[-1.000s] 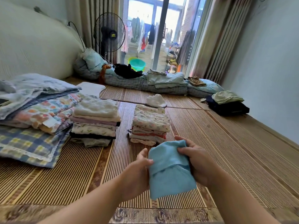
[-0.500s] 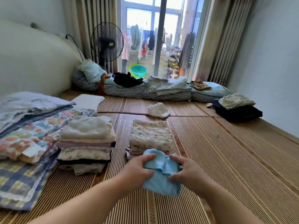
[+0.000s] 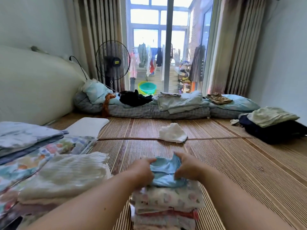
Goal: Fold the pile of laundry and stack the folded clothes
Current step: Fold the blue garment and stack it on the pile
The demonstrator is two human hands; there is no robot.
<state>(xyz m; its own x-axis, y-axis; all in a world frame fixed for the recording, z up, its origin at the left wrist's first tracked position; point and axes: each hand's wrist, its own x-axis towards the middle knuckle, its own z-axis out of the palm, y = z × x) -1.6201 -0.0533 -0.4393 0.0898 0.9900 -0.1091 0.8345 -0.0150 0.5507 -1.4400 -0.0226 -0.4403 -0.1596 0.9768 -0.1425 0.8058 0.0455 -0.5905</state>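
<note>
Far left: folded bedding pile [image 3: 29, 146], with the cream stack [image 3: 66, 176] just beside it at lower left. Upper left-centre: fan [image 3: 113, 60], yellow label on the hub, text too small to read. Lower centre: left hand [image 3: 142, 171] and right hand [image 3: 187, 168], fingers curled onto the side edges of the blue garment [image 3: 165, 173]. It sits on top of the floral stack [image 3: 167, 200], near edge inside the stack's edge. Narrow strip of mat [image 3: 240, 163] between the two stacks. White cloth [image 3: 172, 132] beyond, centre. Right: open mat out to the dark pile [image 3: 272, 130] at frame edge.
</note>
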